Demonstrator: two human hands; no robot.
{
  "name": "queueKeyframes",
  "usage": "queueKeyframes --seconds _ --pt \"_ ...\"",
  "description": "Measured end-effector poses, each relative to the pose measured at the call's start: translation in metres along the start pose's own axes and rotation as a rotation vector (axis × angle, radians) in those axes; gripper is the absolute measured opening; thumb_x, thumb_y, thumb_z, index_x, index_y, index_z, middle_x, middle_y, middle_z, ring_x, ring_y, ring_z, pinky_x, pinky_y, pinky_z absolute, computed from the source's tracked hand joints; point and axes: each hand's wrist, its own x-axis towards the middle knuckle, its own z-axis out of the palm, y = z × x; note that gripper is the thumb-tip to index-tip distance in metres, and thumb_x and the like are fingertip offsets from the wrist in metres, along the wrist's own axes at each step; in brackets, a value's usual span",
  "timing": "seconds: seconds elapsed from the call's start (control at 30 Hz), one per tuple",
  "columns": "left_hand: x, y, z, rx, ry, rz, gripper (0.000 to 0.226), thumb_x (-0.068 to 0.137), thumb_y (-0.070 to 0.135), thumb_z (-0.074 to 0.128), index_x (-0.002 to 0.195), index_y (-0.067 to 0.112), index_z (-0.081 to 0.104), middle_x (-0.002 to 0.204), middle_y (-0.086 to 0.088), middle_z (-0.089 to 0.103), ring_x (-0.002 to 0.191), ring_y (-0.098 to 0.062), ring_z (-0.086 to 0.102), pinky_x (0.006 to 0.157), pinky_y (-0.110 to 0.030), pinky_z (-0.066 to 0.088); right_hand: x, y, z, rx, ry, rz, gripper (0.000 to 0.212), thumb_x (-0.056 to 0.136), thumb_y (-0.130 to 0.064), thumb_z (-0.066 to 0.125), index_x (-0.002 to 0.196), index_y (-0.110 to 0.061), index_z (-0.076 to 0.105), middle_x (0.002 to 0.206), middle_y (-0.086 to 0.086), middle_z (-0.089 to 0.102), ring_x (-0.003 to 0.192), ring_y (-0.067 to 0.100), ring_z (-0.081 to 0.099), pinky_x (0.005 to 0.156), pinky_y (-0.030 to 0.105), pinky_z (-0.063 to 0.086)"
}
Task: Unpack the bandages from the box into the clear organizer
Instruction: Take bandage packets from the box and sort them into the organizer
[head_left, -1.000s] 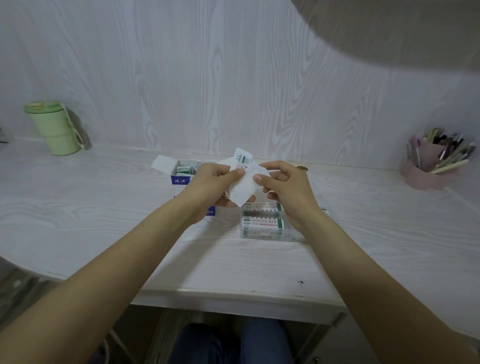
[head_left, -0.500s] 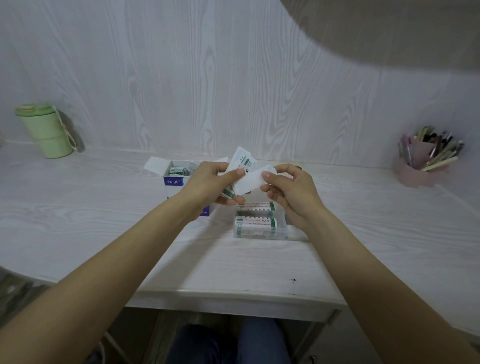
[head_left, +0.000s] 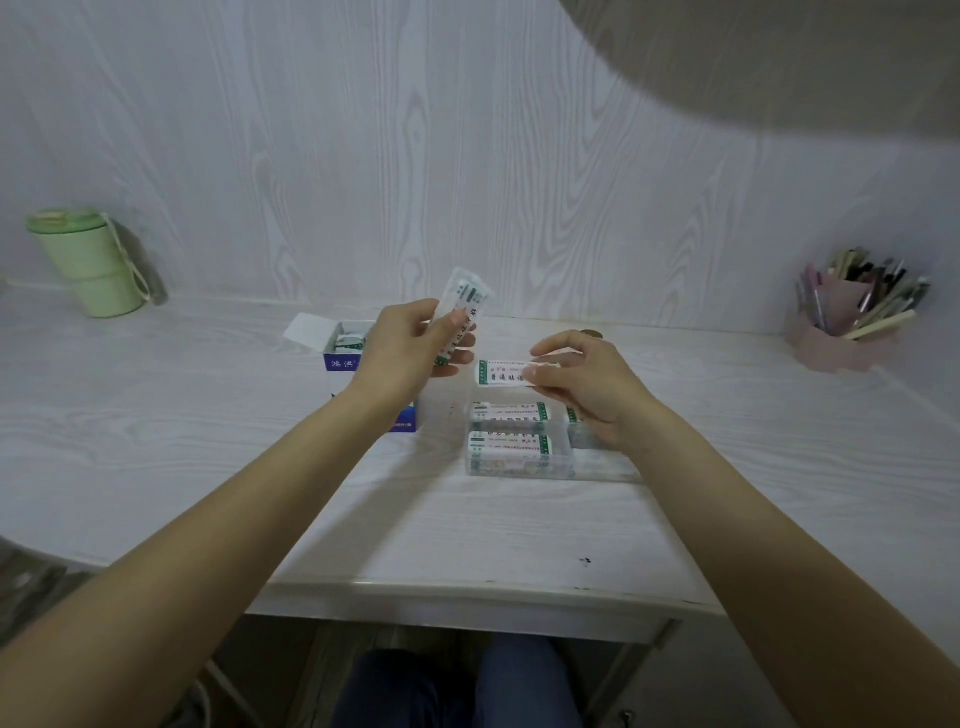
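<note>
Bandages (head_left: 463, 317) are gripped as a small stack in your left hand (head_left: 402, 358), above the box (head_left: 340, 358). Your right hand (head_left: 582, 384) pinches one bandage (head_left: 501, 373) over the clear organizer (head_left: 519, 447) on the surface (head_left: 208, 441).

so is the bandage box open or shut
Open. The blue and white box has its top flap folded back to the left, and green and white packets show inside.

Bandage strips (head_left: 464, 316) in both hands
</note>
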Motion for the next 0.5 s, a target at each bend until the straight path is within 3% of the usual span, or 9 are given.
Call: queueKeyframes --seconds 0.13,0.23,0.3,0.4,0.5 --pt "0.000 0.001 -0.002 -0.058 0.043 0.030 0.015 0.096 0.022 0.052 0.086 0.020 0.063 0.083 -0.003 0.070 0.065 -0.009 0.070 0.062 -0.021 0.056 0.008 0.010 0.003 -0.440 0.050 -0.068 0.016 0.081 0.000 0.069 0.088 -0.015 0.070 0.095 0.005 0.066 0.076 0.011 0.064 0.069 0.020 0.054" --pt "0.000 0.000 -0.003 -0.046 0.034 0.032 0.015 0.096 0.022 0.052 0.087 0.020 0.064 0.084 -0.003 0.070 0.065 -0.009 0.070 0.062 -0.020 0.057 0.008 0.013 0.009 -0.713 0.045 -0.124 0.011 0.083 -0.004 0.067 0.088 -0.013 0.072 0.086 -0.001 0.065 0.077 0.010 0.058 0.056 0.008 0.040" --pt "0.000 -0.001 -0.002 -0.040 0.028 0.027 0.015 0.096 0.023 0.052 0.087 0.019 0.064 0.085 -0.004 0.071 0.065 -0.010 0.070 0.061 -0.020 0.056 0.008 0.015 0.012 -0.807 0.025 -0.168 0.008 0.083 -0.005 0.067 0.087 -0.010 0.071 0.086 0.000 0.063 0.078 0.010 0.055 0.054 0.006 0.037" --pt "-0.001 -0.001 -0.002 -0.058 0.035 0.036 0.015 0.096 0.023 0.051 0.087 0.020 0.063 0.083 -0.003 0.070 0.062 -0.009 0.069 0.059 -0.019 0.055 0.008 0.016 0.019 -0.919 -0.010 -0.194 0.003 0.083 -0.010 0.069 0.086 -0.009 0.069 0.086 0.000 0.061 0.083 0.014 0.056 0.066 0.019 0.040" --pt "-0.003 0.002 -0.002 -0.067 0.060 0.055 0.015 0.096 0.023 0.051 0.084 0.026 0.059 0.078 0.004 0.068 0.059 -0.005 0.068 0.056 -0.016 0.054 0.009 0.017 0.023 -1.034 -0.022 -0.203 0.004 0.083 -0.016 0.070 0.084 -0.012 0.069 0.080 -0.003 0.059 0.081 0.016 0.058 0.067 0.026 0.042"
